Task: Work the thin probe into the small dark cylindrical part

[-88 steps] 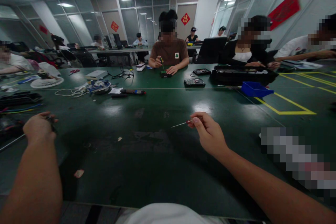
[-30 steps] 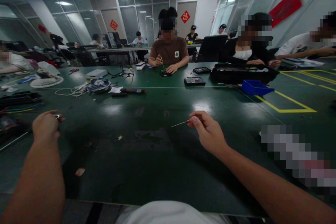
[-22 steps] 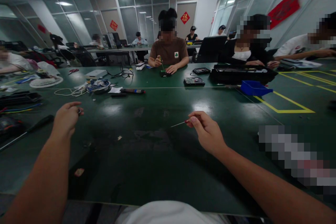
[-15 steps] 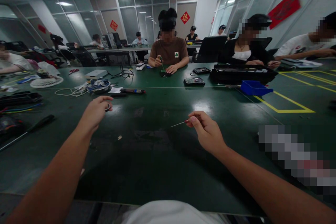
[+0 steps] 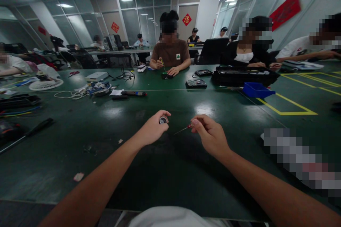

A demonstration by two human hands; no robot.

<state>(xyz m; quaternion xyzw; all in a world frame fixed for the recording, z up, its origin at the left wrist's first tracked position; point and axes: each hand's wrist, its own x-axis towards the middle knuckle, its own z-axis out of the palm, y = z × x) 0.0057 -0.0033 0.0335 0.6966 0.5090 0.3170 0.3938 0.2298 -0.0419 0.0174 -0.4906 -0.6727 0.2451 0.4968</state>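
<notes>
My left hand [image 5: 153, 127] is closed around a small round part [image 5: 163, 120] with a pale metallic rim and a dark inside; its round face is turned to the right, toward my other hand. In my right hand [image 5: 209, 131] is a small screwdriver [image 5: 188, 126] with a red handle, pinched between thumb and fingers. Its thin shaft points left and slightly down, with the tip a short way from the left hand and not touching the round part. Both hands are above the green table [image 5: 160, 173].
A long screwdriver [image 5: 39, 127] lies at the left. Farther back are a cable bundle [image 5: 98, 88], a dark pen-shaped tool [image 5: 134, 93], a hard drive [image 5: 196, 83] and a blue bin [image 5: 258, 90]. Across the table a co-worker [image 5: 170, 51] works on a small dark device.
My left hand has moved right, toward the screwdriver, and turned so that the round part's face shows. The right hand has stayed almost in place.
</notes>
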